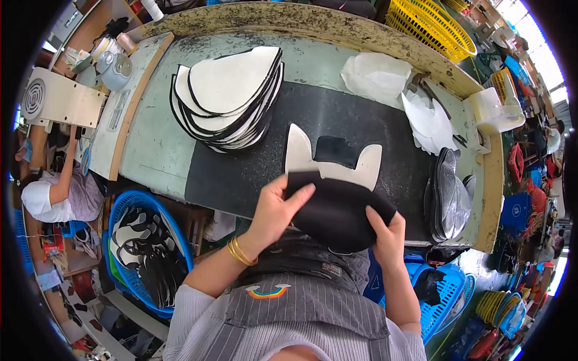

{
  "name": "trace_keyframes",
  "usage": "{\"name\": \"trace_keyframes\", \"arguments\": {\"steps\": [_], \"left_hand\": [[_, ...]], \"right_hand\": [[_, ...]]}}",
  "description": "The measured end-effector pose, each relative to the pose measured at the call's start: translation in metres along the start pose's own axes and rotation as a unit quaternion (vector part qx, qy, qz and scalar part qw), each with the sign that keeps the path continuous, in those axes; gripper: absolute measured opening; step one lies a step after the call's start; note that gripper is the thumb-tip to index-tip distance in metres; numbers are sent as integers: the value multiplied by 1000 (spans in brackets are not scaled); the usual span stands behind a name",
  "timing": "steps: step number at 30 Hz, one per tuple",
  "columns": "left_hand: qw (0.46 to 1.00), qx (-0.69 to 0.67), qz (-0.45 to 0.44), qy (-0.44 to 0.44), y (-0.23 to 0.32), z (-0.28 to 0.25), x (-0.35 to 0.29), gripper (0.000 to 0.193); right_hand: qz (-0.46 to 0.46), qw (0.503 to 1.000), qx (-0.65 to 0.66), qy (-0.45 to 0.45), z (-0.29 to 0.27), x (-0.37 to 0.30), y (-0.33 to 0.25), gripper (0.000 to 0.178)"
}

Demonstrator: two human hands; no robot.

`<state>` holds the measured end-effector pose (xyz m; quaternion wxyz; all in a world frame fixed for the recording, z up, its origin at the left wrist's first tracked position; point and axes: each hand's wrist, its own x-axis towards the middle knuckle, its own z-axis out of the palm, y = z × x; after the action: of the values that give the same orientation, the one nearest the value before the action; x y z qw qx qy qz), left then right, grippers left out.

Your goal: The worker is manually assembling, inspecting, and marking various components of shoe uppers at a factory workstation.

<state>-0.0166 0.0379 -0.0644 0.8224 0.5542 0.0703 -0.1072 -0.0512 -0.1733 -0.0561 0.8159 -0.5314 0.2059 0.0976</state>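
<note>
A smooth black curved panel (331,210) is held in front of my body, over the table's near edge. My left hand (278,207) pinches its left end, thumb on top. At its right end, my right hand (387,231) grips with the thumb on the upper face. Just beyond the panel lies a white U-shaped piece (299,150) with two upright lobes, its lower edge partly covered. Between the lobes sits a small dark block (336,150). Both rest on a black mat (241,174). To the left stands a stack of white, black-edged half-round panels (232,84).
White thin sheets (376,75) and scalloped white pieces (427,120) lie at the far right, near a hammer (416,81). Dark and silvery panels (445,192) are stacked rightward. A blue basket (150,253) of cut pieces stands lower left. A co-worker (60,192) sits at left.
</note>
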Motion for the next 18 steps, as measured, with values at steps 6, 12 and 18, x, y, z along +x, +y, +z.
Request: {"name": "trace_keyframes", "arguments": {"steps": [6,12,18], "left_hand": [[943,327,4,60,-3,-18,35,19],[945,306,97,67,-16,-30,44,32],[936,331,95,75,-19,-36,47,36]], "right_hand": [[-173,923,-343,21,-3,55,15,21],[-173,930,-325,12,2,52,13,24],[-131,897,-422,32,9,49,6,25]]}}
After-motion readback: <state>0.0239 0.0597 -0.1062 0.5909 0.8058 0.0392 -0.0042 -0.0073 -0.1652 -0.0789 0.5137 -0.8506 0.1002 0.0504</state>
